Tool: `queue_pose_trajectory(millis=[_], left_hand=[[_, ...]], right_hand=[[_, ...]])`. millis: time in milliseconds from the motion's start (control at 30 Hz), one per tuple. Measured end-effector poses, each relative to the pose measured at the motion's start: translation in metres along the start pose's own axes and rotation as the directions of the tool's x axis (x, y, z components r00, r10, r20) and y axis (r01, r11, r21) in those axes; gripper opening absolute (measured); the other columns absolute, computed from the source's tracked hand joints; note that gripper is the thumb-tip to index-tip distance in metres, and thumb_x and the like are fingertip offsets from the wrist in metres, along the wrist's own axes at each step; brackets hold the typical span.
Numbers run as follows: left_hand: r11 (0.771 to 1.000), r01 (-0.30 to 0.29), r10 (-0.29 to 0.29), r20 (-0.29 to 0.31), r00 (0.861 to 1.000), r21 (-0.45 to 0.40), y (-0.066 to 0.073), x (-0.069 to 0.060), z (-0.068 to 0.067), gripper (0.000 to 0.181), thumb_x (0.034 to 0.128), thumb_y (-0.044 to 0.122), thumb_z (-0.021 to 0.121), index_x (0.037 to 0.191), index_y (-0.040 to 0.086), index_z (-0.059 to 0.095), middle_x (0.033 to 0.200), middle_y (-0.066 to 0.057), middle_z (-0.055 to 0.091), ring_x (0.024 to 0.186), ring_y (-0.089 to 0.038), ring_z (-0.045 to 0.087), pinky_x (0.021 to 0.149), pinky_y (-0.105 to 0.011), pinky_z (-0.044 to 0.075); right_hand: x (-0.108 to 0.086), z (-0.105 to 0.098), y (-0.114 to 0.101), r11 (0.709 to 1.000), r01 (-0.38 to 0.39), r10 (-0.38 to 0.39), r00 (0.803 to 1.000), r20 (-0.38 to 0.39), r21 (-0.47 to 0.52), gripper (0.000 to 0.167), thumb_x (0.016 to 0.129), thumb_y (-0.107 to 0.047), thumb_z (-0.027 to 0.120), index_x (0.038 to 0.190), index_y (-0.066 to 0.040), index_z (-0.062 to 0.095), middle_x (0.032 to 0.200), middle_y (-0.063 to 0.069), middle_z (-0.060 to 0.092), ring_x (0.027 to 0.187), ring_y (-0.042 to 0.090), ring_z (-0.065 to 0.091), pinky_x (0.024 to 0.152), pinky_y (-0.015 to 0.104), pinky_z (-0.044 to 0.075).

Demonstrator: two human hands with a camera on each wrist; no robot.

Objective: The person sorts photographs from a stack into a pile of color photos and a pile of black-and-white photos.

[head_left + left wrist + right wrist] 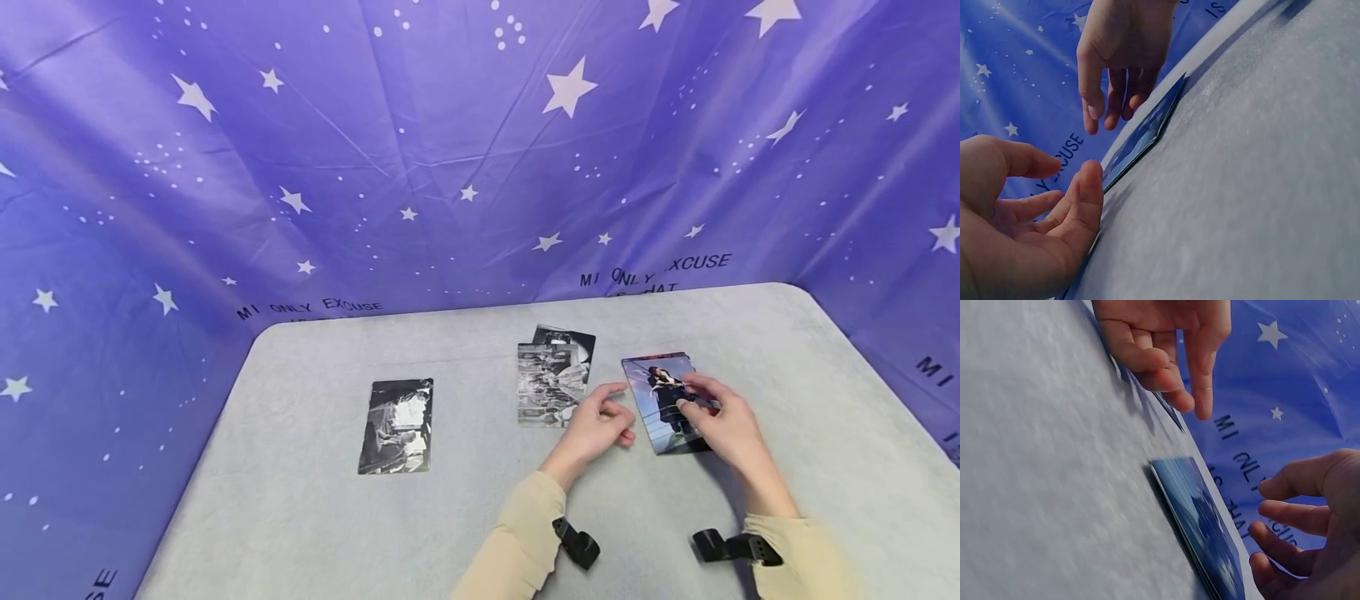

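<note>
A small stack of photo cards (647, 408), topped by a colour picture of a dark-clothed figure against blue, lies on the right of the table. Over its right side hovers my right hand (731, 425), fingers loosely bent; the right wrist view shows this hand (1316, 519) apart from the stack (1194, 519). Between that stack and two overlapping black-and-white cards (543, 387) is my left hand (592, 429), its fingers relaxed. In the left wrist view nothing sits between the left hand's fingers (1088, 194). Part of the black-and-white pair's lower right is hidden behind the left hand.
Another black-and-white photo card (397, 425) lies alone toward the left. All cards rest on a pale grey table (300, 533) with rounded back corners. A purple star-printed cloth (450, 125) hangs behind and at the sides. Black straps (576, 543) circle both sleeves.
</note>
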State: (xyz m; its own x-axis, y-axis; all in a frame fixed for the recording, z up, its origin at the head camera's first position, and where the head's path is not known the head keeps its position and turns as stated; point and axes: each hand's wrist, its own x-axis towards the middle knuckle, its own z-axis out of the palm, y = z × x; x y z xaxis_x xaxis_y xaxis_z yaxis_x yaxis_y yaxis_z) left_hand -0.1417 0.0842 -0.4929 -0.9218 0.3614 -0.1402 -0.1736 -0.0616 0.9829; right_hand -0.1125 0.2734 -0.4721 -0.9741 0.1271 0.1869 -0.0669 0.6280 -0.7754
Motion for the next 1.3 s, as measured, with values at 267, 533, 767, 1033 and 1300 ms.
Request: queue_pose_trajectory(millis=[267, 533, 767, 1033, 1300], left_hand=[[0.998, -0.034, 0.032, 0.046, 0.998, 0.051, 0.005, -0.006, -0.02, 0.051, 0.087, -0.013, 0.056, 0.136, -0.002, 0.047, 0.085, -0.008, 0.065, 0.068, -0.028, 0.067, 0.061, -0.029, 0.057], [0.985, -0.076, 0.066, 0.071, 0.995, 0.157, 0.012, -0.015, -0.046, 0.052, 0.0881, -0.01, 0.056, 0.138, -0.002, 0.045, 0.093, -0.016, 0.066, 0.072, -0.03, 0.068, 0.063, -0.031, 0.057], [0.969, -0.112, 0.107, 0.035, 0.994, 0.221, 0.015, -0.025, -0.071, 0.05, 0.0878, -0.009, 0.055, 0.137, -0.002, 0.046, 0.096, -0.019, 0.066, 0.076, -0.036, 0.067, 0.064, -0.032, 0.056], [0.962, -0.13, 0.142, -0.036, 0.989, 0.242, 0.026, -0.031, -0.097, 0.05, 0.0872, -0.009, 0.055, 0.137, -0.006, 0.046, 0.104, -0.028, 0.063, 0.087, -0.045, 0.063, 0.068, -0.039, 0.055], [0.951, -0.109, 0.153, -0.131, 0.98, 0.29, 0.062, -0.052, -0.112, 0.048, 0.0846, -0.012, 0.053, 0.132, -0.01, 0.048, 0.115, -0.034, 0.056, 0.106, -0.046, 0.056, 0.089, -0.035, 0.049]], right_hand=[[-0.002, 0.014, -0.009, 0.996, 0.039, -0.041, 0.999, 0.025, 0.077, 0.035, 0.088, -0.001, 0.063, 0.121, 0.01, 0.059, 0.11, 0.032, 0.062, 0.08, -0.008, 0.053, 0.067, 0.007, 0.041], [-0.001, 0.027, -0.027, 0.996, 0.059, -0.064, 0.995, 0.076, 0.073, 0.035, 0.088, -0.002, 0.062, 0.123, 0.005, 0.061, 0.117, 0.025, 0.062, 0.091, 0.005, 0.059, 0.074, 0.007, 0.041], [-0.002, 0.038, -0.037, 0.996, 0.078, -0.083, 0.987, 0.139, 0.039, 0.037, 0.09, -0.005, 0.062, 0.126, 0.002, 0.059, 0.116, 0.021, 0.064, 0.088, 0.017, 0.061, 0.064, 0.019, 0.046], [0.002, 0.051, -0.048, 0.995, 0.084, -0.093, 0.973, 0.21, 0.055, 0.043, 0.089, -0.005, 0.064, 0.13, 0.003, 0.056, 0.126, 0.024, 0.058, 0.099, 0.035, 0.063, 0.086, 0.045, 0.05], [0.007, 0.067, -0.053, 0.976, 0.074, -0.128, 0.956, 0.263, 0.205, 0.05, 0.087, 0.004, 0.062, 0.133, 0.011, 0.047, 0.123, 0.032, 0.055, 0.108, 0.044, 0.057, 0.093, 0.048, 0.046]])
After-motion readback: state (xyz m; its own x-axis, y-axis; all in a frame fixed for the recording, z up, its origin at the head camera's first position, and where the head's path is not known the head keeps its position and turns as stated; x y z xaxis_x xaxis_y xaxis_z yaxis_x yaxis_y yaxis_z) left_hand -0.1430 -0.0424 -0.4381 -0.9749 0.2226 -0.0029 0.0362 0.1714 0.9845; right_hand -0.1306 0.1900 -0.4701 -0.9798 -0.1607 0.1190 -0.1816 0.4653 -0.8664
